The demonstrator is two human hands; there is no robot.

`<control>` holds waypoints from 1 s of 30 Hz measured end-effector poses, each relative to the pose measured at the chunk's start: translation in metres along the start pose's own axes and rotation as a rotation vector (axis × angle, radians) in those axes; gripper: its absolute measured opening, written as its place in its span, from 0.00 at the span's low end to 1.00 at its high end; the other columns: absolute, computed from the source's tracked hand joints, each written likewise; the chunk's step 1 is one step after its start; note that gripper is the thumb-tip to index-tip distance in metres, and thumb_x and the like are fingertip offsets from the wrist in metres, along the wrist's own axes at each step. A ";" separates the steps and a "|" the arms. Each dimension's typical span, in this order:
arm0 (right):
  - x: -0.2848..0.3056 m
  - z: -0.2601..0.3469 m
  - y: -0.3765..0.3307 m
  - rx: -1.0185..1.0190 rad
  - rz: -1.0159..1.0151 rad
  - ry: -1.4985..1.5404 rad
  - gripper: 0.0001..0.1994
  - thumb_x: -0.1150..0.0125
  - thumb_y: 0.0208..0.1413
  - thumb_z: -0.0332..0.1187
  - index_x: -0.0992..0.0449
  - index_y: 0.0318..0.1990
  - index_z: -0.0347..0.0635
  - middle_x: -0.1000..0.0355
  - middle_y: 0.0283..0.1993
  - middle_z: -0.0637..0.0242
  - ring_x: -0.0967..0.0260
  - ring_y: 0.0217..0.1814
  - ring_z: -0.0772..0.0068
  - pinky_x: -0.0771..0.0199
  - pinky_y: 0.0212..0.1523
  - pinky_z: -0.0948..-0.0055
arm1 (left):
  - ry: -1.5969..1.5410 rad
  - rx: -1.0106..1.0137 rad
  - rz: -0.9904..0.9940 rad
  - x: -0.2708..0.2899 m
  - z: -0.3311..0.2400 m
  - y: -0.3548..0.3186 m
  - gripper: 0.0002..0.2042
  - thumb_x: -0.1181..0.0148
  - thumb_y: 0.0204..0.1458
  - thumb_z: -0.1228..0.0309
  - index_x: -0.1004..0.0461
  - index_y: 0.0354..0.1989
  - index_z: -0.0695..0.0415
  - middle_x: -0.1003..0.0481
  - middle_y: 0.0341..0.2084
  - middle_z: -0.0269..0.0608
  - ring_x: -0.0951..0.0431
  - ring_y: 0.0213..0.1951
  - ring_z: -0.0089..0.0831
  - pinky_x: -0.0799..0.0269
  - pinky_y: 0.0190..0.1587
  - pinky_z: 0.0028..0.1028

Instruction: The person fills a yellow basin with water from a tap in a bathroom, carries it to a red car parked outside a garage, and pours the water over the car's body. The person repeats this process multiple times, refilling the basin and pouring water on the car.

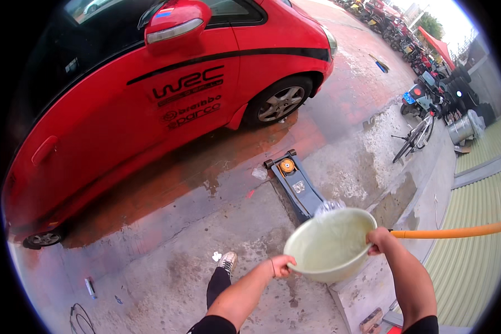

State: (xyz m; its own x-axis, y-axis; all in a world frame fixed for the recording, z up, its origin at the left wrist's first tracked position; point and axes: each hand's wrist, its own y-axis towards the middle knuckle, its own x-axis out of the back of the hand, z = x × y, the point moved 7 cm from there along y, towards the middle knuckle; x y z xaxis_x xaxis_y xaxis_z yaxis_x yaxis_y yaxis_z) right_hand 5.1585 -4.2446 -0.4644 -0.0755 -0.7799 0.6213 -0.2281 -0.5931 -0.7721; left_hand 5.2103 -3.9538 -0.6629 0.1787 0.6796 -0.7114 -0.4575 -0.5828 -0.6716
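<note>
A wide pale green plastic basin [329, 250] is tilted away from me, with clear water [329, 207] spilling over its far rim. My left hand [282, 266] grips the basin's near left rim, fingers closed around it. On the right rim my right hand [377, 240] is closed in the same way. Just beyond the basin stands a low grey-blue floor jack [299, 186] with an orange round saddle; the basin hides its near end. An orange pole [453, 230] extends to the right from behind my right hand; its inner end is hidden.
A red car [189, 83] with black lettering fills the left side. Parked motorbikes and a bicycle [420, 133] stand at the far right, near stacked tyres [462, 92]. Green corrugated sheeting [462, 267] lies at right. My shoe [227, 261] is on wet concrete.
</note>
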 end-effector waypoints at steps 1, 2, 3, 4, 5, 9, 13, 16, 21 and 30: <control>0.003 0.100 0.010 0.082 -0.044 -0.067 0.13 0.46 0.51 0.28 0.27 0.39 0.25 0.26 0.27 0.48 0.27 0.18 0.60 0.27 0.15 0.65 | 0.041 0.065 -0.100 0.022 -0.090 0.001 0.19 0.49 0.43 0.76 0.33 0.47 0.61 0.25 0.29 0.55 0.48 0.10 0.20 0.53 0.09 0.18; -0.005 0.160 0.032 0.101 -0.056 -0.116 0.12 0.47 0.51 0.28 0.27 0.39 0.26 0.25 0.26 0.49 0.27 0.18 0.61 0.29 0.15 0.68 | 0.101 0.152 -0.228 0.046 -0.147 0.007 0.21 0.53 0.44 0.75 0.35 0.51 0.63 0.25 0.35 0.65 0.48 0.10 0.21 0.51 0.08 0.19; -0.017 0.170 0.056 0.077 -0.017 -0.086 0.11 0.48 0.51 0.28 0.26 0.39 0.28 0.25 0.26 0.50 0.26 0.19 0.62 0.30 0.15 0.70 | 0.182 0.009 -0.212 0.055 -0.174 -0.018 0.21 0.54 0.45 0.75 0.34 0.51 0.63 0.25 0.35 0.65 0.46 0.10 0.21 0.51 0.09 0.19; -0.036 0.148 0.084 0.011 0.050 -0.066 0.11 0.49 0.51 0.27 0.26 0.39 0.29 0.25 0.25 0.52 0.26 0.19 0.63 0.32 0.15 0.73 | 0.191 -0.074 -0.183 0.061 -0.135 -0.033 0.21 0.54 0.45 0.75 0.33 0.50 0.62 0.25 0.35 0.65 0.45 0.10 0.21 0.50 0.09 0.19; -0.069 0.120 0.089 -0.074 0.158 -0.096 0.11 0.49 0.51 0.27 0.27 0.40 0.30 0.25 0.25 0.51 0.27 0.18 0.62 0.33 0.14 0.72 | 0.142 0.033 -0.264 0.081 -0.109 -0.037 0.19 0.54 0.45 0.75 0.32 0.49 0.62 0.25 0.34 0.63 0.43 0.10 0.22 0.50 0.09 0.19; -0.108 0.057 0.019 0.121 0.238 0.132 0.09 0.48 0.49 0.23 0.28 0.39 0.31 0.28 0.23 0.52 0.30 0.16 0.62 0.43 0.10 0.71 | 0.046 -0.109 -0.625 0.099 -0.075 -0.097 0.16 0.54 0.48 0.74 0.30 0.46 0.61 0.25 0.30 0.56 0.38 0.12 0.24 0.48 0.10 0.23; -0.063 0.036 -0.046 0.289 0.182 0.357 0.06 0.48 0.47 0.25 0.29 0.33 0.32 0.34 0.18 0.60 0.40 0.12 0.70 0.47 0.09 0.70 | 0.062 -0.400 -0.528 0.063 -0.070 -0.140 0.20 0.47 0.55 0.60 0.32 0.50 0.62 0.26 0.30 0.50 0.31 0.16 0.29 0.42 0.12 0.28; -0.055 -0.005 -0.072 0.278 0.189 0.601 0.05 0.48 0.47 0.26 0.30 0.31 0.34 0.37 0.17 0.63 0.44 0.12 0.72 0.46 0.09 0.71 | 0.016 -0.589 -0.392 -0.008 -0.073 -0.220 0.27 0.50 0.58 0.51 0.40 0.57 0.61 0.28 0.37 0.49 0.29 0.19 0.32 0.35 0.16 0.30; -0.055 -0.070 -0.070 0.271 0.328 0.774 0.08 0.48 0.49 0.29 0.31 0.37 0.37 0.35 0.21 0.64 0.43 0.13 0.74 0.41 0.11 0.75 | 0.291 -0.789 -0.835 0.055 0.024 -0.347 0.28 0.52 0.59 0.51 0.44 0.61 0.57 0.30 0.40 0.49 0.26 0.21 0.35 0.26 0.17 0.32; -0.115 -0.251 -0.033 0.093 0.366 0.786 0.12 0.55 0.55 0.29 0.31 0.45 0.38 0.32 0.25 0.61 0.36 0.15 0.73 0.24 0.17 0.64 | -0.290 -0.429 -1.379 0.247 0.413 -0.446 0.21 0.57 0.60 0.57 0.36 0.51 0.63 0.29 0.30 0.55 0.26 0.20 0.46 0.23 0.21 0.46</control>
State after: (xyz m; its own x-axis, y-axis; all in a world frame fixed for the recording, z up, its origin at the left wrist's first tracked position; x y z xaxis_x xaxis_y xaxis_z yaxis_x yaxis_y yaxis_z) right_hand 4.9308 -4.0844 -0.4768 -0.7842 -0.5810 0.2178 0.0185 -0.3728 -0.9277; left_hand 5.0985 -3.3419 -0.4537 0.0488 0.8281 0.5585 0.2224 0.5361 -0.8143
